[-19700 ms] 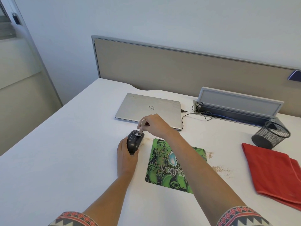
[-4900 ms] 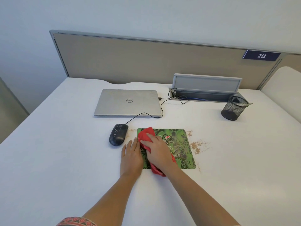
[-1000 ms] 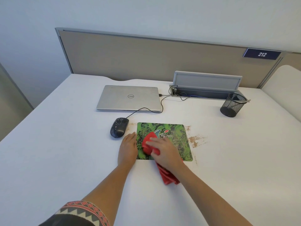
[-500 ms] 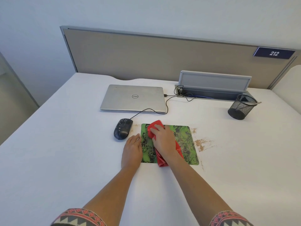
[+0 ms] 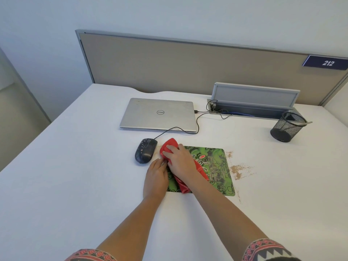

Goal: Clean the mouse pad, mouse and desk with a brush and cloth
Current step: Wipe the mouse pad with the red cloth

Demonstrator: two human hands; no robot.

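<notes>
A green patterned mouse pad (image 5: 214, 166) lies on the white desk (image 5: 75, 176). My right hand (image 5: 180, 160) presses a bunched red cloth (image 5: 170, 145) onto the pad's far left corner, fingers curled over the cloth. My left hand (image 5: 156, 178) lies flat on the desk, fingers straight, holding down the pad's left edge. A dark wired mouse (image 5: 145, 153) sits just left of the cloth. Brown dust (image 5: 238, 169) is scattered on the desk right of the pad. A brush handle (image 5: 306, 123) pokes out of the black mesh cup (image 5: 286, 127).
A shut silver laptop (image 5: 159, 114) lies behind the mouse, its cable running to a grey cable box (image 5: 254, 102) at the partition. The mesh cup stands at the far right. A beige divider (image 5: 188, 68) bounds the back edge.
My right hand has pushed the red cloth further away and left, up to the pad's far left corner near the mouse. The left hand has stayed on the pad's left edge.
</notes>
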